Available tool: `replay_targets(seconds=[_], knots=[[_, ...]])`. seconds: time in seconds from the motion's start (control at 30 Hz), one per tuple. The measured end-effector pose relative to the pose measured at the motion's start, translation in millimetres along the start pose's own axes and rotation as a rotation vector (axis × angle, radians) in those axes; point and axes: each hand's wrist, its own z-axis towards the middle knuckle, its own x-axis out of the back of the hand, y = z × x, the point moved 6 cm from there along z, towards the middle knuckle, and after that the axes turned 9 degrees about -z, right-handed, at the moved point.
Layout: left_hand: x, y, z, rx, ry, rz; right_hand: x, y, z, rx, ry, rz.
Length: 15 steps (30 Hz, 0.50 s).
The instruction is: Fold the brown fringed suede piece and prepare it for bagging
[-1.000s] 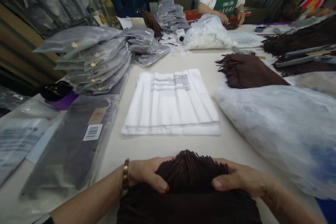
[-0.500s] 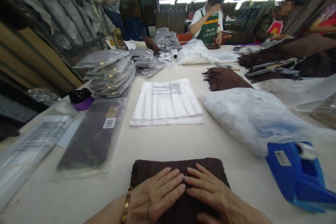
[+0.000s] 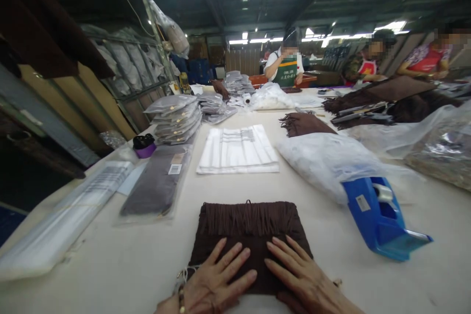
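Head: scarf (image 3: 253,236) near bag (image 3: 178,184) with cloth (image 3: 150,194), apparently.

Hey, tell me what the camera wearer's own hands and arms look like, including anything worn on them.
The left hand and right hand are both bare, without gloves. A beaded bracelet, with light and dark rounded beads, circles the left wrist. No sleeve shows on either forearm where it is in view.
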Motion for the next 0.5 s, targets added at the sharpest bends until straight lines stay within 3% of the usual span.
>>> replay_targets(seconds=[0.13, 0.27, 0.33, 0.4, 0.5], knots=[[2.3, -26, 17, 0.087, -0.012, -0.07, -5, 16, 21, -0.028, 0.032, -0.087], [19.2, -58, 13, 0.281, 0.016, -0.144, -6, 27, 28, -0.109, 0.232, -0.133], [36.4, -73, -13, 0.472, 0.132, -0.191, -6, 26, 20, -0.145, 0.354, -0.124], [51.9, -84, -56, 0.746, 0.302, -0.251, -1, 27, 10, -0.187, 0.473, -0.085], [53.0, -80, -129, 1.126, 0.508, -0.403, 15, 37, 16, -0.231, 0.563, -0.012]])
